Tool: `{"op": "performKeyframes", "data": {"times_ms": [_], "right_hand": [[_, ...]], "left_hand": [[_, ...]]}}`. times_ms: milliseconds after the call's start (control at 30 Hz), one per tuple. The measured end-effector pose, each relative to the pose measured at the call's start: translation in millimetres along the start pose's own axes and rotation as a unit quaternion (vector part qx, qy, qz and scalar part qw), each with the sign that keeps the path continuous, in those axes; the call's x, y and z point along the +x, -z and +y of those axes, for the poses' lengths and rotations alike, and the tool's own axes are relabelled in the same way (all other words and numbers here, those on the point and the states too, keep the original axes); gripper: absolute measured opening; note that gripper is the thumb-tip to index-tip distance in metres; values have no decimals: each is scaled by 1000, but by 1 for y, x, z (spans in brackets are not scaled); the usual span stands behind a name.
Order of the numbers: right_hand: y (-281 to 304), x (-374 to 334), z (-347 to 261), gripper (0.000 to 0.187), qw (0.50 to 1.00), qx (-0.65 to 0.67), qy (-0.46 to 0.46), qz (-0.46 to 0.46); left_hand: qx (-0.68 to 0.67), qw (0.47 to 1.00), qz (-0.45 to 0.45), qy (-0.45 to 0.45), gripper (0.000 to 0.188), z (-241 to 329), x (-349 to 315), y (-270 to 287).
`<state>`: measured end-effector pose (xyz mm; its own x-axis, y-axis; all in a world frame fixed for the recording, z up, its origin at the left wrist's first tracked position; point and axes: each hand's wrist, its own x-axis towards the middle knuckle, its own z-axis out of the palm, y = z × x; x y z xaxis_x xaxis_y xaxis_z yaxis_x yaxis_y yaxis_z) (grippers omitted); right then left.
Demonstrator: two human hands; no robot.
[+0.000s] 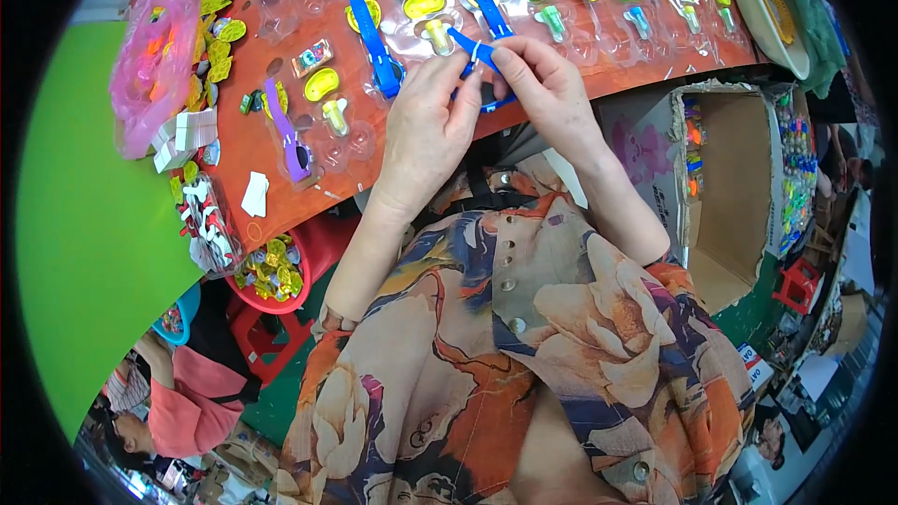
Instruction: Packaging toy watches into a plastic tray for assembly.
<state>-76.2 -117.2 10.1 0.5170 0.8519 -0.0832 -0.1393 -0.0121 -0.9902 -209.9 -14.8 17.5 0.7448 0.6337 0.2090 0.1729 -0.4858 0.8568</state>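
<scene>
Between my fingers is a blue toy watch (497,105), held at the near edge of the red table. Its strap ends meet at a small white band or loop, too small to make out. My left hand (423,131) pinches one side of the strap, and my right hand (547,93) pinches the other with thumb and fingers. Just beyond lie two more toy watches, a blue one (372,45) at left and another blue one (484,2) at right, on clear plastic trays. A purple toy watch (285,136) lies left of my left hand.
Clear trays with yellow and green toy pieces cover the red table (374,164). At left are a pink plastic bag (154,56), white card stacks (195,131) and a red basin (301,285). An opened cardboard box (730,187) stands at right. Another person (192,402) sits lower left.
</scene>
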Motion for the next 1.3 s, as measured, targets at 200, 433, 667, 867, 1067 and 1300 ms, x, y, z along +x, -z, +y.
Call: {"op": "performKeyframes", "data": {"times_ms": [200,433,667,867,1067,1300], "right_hand": [[-4,-1,-2,31,980,-189,70,5],[3,-7,2,23,892,-329,310,33],[10,-22,-6,23,935,-246,253,43],[36,-37,-33,19,975,92,168,-114],[69,-31,5,32,982,127,-48,131],[64,-61,-9,36,908,-335,197,153]], "left_hand": [[174,979,8,-108,18,15,-3,1],[-199,978,-10,67,25,5,-5,7],[-291,931,-88,201,57,6,-2,-3],[-129,973,-191,8,29,7,-3,-10],[-143,966,-178,120,19,25,0,-42],[-406,856,-151,281,32,44,29,-80]]}}
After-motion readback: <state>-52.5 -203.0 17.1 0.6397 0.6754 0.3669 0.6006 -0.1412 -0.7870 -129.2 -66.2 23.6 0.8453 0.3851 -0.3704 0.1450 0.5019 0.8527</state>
